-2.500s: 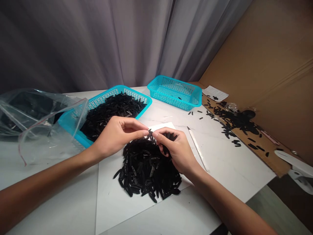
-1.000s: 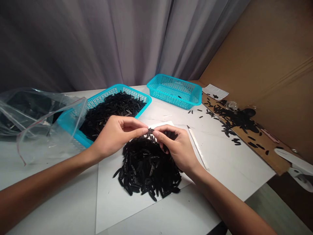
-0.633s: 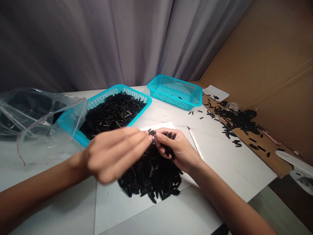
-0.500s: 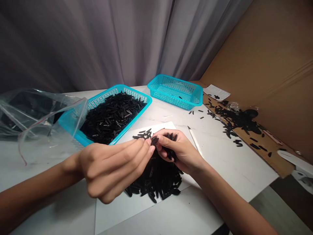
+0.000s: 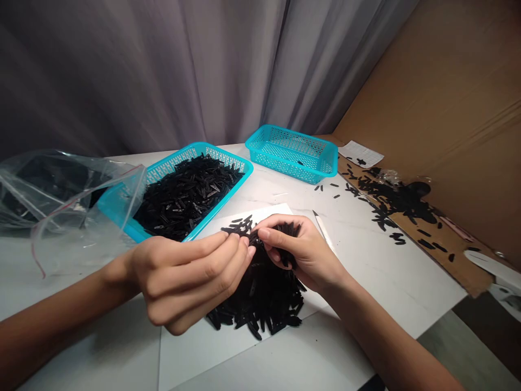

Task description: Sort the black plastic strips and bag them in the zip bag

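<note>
A heap of small black plastic strips point(image 5: 264, 296) lies on a white sheet point(image 5: 195, 347) in front of me. My left hand point(image 5: 191, 279) hovers over the heap's left side, fingertips pinched on a small black strip point(image 5: 253, 239). My right hand point(image 5: 301, 252) meets it fingertip to fingertip, pinching the same strip and holding several more black strips point(image 5: 287, 255) under its curled fingers. Both hands are above the heap's far edge.
A blue basket point(image 5: 240, 162) full of black strips stands behind the heap, with a nearly empty blue basket point(image 5: 291, 152) further right. A clear plastic bag point(image 5: 61, 201) lies left. A white knife point(image 5: 323, 228) lies right of my hand. Loose black pieces cover the cardboard point(image 5: 427, 233).
My left hand swung toward me and turned palm-side inward, now lower and closer over the heap's left side. The right hand stayed put with its bundle. The fingertips still meet on a strip.
</note>
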Demonstrator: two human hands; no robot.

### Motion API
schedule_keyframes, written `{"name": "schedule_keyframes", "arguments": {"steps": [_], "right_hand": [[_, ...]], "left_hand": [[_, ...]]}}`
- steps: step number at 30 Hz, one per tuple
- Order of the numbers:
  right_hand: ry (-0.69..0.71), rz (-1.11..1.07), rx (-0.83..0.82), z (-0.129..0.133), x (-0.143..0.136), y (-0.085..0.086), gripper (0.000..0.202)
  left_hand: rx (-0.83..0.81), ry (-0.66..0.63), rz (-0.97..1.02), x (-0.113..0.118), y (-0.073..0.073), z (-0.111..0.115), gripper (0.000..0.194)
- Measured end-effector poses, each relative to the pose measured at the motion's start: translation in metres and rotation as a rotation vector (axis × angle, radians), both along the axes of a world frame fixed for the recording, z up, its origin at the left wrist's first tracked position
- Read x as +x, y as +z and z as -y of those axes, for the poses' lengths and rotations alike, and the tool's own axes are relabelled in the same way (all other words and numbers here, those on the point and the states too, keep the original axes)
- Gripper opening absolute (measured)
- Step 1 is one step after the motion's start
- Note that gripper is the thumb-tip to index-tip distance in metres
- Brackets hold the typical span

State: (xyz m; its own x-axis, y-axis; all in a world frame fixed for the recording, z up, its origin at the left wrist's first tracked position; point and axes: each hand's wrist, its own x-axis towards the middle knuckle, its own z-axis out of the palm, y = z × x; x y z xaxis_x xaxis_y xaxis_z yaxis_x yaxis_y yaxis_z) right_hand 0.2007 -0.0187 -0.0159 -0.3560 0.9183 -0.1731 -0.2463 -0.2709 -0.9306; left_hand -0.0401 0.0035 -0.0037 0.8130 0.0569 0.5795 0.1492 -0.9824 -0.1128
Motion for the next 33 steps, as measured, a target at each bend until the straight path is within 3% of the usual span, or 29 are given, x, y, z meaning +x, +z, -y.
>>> {"name": "schedule_keyframes", "arguments": {"steps": [8,15,17,20,22,24,27,30,33], "right_hand": [[-0.052,0.018,-0.029,0.001,-0.002,0.0,0.026],[-0.009,-0.016,-0.046,0.002,-0.002,-0.001,0.025],[-0.004,-0.059,-0.093,0.001,-0.002,-0.002,0.025],[-0.013,-0.151,-0.2,-0.002,-0.001,-0.004,0.028],[-0.03,-0.238,-0.298,-0.005,-0.001,-0.007,0.028],[-0.052,-0.334,-0.42,-0.007,-0.002,-0.009,0.03],[-0.081,-0.424,-0.566,-0.008,-0.004,-0.011,0.038],[-0.072,-0.435,-0.599,-0.006,-0.007,-0.012,0.037],[-0.045,-0.439,-0.559,-0.003,-0.009,-0.013,0.033]], "left_hand": [[-0.132,0.065,0.023,-0.004,-0.003,-0.001,0.056],[-0.152,0.043,0.091,-0.001,-0.001,-0.001,0.046],[-0.107,0.171,0.088,-0.003,0.004,-0.004,0.036],[-0.008,0.562,0.033,-0.006,0.013,-0.011,0.021],[0.027,0.733,0.009,-0.005,0.016,-0.014,0.018],[0.019,0.685,0.02,0.002,0.015,-0.012,0.017],[-0.11,0.416,-0.001,0.019,0.007,-0.001,0.023],[-0.233,0.282,-0.08,0.035,-0.004,0.01,0.035],[-0.247,0.233,-0.021,0.039,-0.015,0.012,0.023]]}}
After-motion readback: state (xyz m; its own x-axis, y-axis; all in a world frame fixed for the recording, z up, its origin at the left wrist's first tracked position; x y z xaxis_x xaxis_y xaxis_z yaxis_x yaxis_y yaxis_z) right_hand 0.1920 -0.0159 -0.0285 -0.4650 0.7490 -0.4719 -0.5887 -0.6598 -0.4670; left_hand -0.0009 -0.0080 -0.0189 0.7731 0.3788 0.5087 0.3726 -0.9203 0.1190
